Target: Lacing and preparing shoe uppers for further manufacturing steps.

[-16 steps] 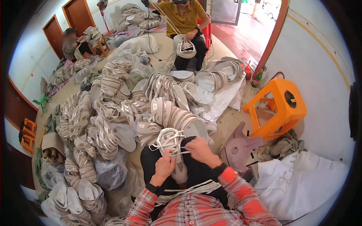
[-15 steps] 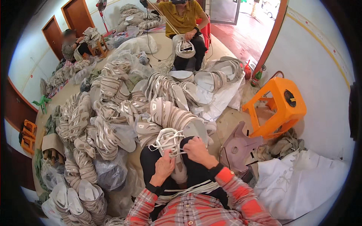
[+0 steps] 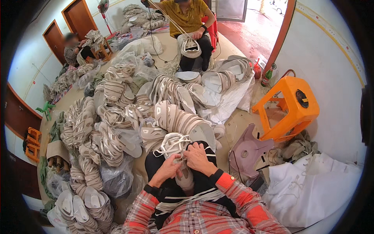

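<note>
A beige and white shoe upper (image 3: 173, 142) rests between my knees, with a white shoelace (image 3: 160, 151) strung through its eyelets and loose loops at its sides. My left hand (image 3: 169, 167) is at the left of the lacing, thumb and fingers pinched together on the upper. Close beside it, my right hand (image 3: 198, 158) is closed on the lace at the right eyelet edge, its fingertips partly hidden. Several spare white laces (image 3: 191, 201) lie across my lap. Just beyond the upper leans a row of stacked shoe uppers (image 3: 175, 117).
Piles of shoe uppers (image 3: 111, 144) cover the floor at left. An orange stool (image 3: 286, 107), a mauve plastic piece (image 3: 249, 150) and a white sack (image 3: 307, 187) stand or lie at right. Opposite sits a co-worker (image 3: 189, 23) with an upper; another person (image 3: 72, 50) sits far left.
My right hand has come in from the right, down to the upper's edge beside my left hand. The left hand has shifted slightly. The lace that was drawn out rightward is now nearer the upper.
</note>
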`<state>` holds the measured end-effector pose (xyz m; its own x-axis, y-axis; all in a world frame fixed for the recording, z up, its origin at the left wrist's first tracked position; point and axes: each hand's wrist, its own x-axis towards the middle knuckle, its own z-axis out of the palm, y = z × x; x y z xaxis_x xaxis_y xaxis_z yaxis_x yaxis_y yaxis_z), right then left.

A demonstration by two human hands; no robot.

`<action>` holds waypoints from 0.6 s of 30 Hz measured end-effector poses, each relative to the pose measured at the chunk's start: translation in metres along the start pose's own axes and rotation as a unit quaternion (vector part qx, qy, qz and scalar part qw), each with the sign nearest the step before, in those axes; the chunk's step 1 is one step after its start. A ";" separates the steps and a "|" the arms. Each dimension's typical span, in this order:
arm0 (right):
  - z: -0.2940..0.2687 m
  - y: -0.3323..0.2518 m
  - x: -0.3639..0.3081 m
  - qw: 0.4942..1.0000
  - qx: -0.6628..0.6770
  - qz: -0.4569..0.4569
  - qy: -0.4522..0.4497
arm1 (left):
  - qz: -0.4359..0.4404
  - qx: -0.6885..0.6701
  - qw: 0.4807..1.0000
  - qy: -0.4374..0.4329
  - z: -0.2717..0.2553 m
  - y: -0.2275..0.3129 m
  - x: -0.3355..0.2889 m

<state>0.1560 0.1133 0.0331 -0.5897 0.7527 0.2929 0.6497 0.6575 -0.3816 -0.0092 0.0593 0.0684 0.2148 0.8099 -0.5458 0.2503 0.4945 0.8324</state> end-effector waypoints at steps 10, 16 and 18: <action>0.001 -0.005 0.001 0.998 -0.048 -0.001 -0.051 | 0.058 0.263 0.962 -0.046 -0.021 0.026 0.018; -0.003 -0.004 -0.003 0.999 -0.025 -0.028 -0.018 | 0.094 0.369 0.924 -0.026 -0.033 0.013 0.038; -0.009 -0.006 -0.002 0.997 -0.043 -0.017 -0.056 | 0.096 0.368 0.925 -0.015 -0.024 0.021 0.038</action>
<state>0.1576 0.1088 0.0426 -0.6589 0.7242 0.2032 0.6640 0.6870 -0.2952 -0.0188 0.1079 0.0670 0.3447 0.8461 -0.4065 0.7770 -0.0142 0.6293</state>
